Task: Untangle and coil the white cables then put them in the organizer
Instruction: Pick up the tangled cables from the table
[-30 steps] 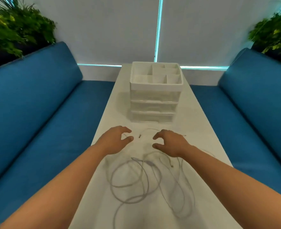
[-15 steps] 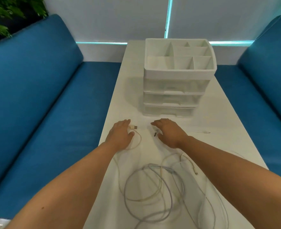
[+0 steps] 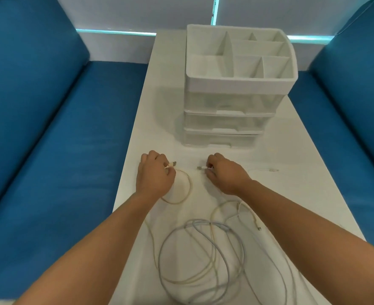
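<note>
Two hands were down on the table (image 3: 309,164), each pinching a plug end: the left hand (image 3: 154,177) held a USB plug (image 3: 172,164) between thumb and fingertips, and the right hand (image 3: 225,173) pinched another plug (image 3: 201,167) the same way, the two ends pointing at each other with a gap between. Behind them the cables (image 3: 203,249) lay in a loose heap of overlapping loops near the person, cream strands crossing bluish-white ones, with one loose plug (image 3: 258,227) lying to the right of the heap and another connector (image 3: 273,170) lying out to the right, well apart from the hands. The organizer (image 3: 238,81) stood just beyond the hands, its top tray divided into open compartments with nothing seen in them, its drawers below closed. These cords looked light, limp and a bit springy, likely to snag where loops crossed and to uncoil if let go. The stiff plugs were the sound place to hold; from there a strand could probably be drawn out gently, since a hard tug might tighten the tangle. Nothing was coiled or stowed yet, so the job looked barely begun.
</note>
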The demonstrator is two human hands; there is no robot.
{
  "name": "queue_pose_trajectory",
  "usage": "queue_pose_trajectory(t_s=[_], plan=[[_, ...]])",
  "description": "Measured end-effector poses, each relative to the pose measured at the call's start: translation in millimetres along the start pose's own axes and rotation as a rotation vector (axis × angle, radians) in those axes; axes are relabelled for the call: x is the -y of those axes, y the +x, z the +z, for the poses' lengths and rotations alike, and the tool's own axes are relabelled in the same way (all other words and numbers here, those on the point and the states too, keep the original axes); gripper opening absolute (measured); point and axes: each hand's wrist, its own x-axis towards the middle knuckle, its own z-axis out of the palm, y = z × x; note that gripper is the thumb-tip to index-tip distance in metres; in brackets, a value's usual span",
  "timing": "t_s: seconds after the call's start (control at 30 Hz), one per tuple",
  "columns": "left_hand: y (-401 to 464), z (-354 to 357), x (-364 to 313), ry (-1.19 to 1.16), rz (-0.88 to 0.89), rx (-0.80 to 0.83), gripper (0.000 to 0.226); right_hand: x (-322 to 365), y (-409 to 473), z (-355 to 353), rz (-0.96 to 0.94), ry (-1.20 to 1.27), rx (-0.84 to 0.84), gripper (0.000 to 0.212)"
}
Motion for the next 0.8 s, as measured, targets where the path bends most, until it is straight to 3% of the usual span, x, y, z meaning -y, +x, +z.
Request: queue_pose_trajectory(t_s=[0.17, 0.33, 0.47, 0.6, 0.8], plan=[[-9.0, -23.7, -23.1, -0.407, -0.256, -0.015, 0.014, 8.3, -8.2, -23.9, 0.228, 0.261, -0.052, 0.016], [-23.3, -58.1, -47.7, -0.852, -0.521, 0.122, 0.023, 31.7, -29.0, -70.1, 0.584, 1.068, -0.112, 0.015], [-40.1, -90.3, -87.7, -1.212, -0.506, 0.293, 0.037, 63.4, -58.0, -98.6, 0.585, 1.456, -0.199, 0.012], [-68.9, -103.5, -133.2, -1.298, -0.442, 0.353, 0.035, 104.6, -94.1, -108.7, 0.419, 1.568, -0.185, 0.013], [-104.0, -105.2, -148.7, -1.352, -0.483, 0.281, 0.045, 141.5, -128.4, -79.6, 0.365, 1.415, -0.450, 0.010]])
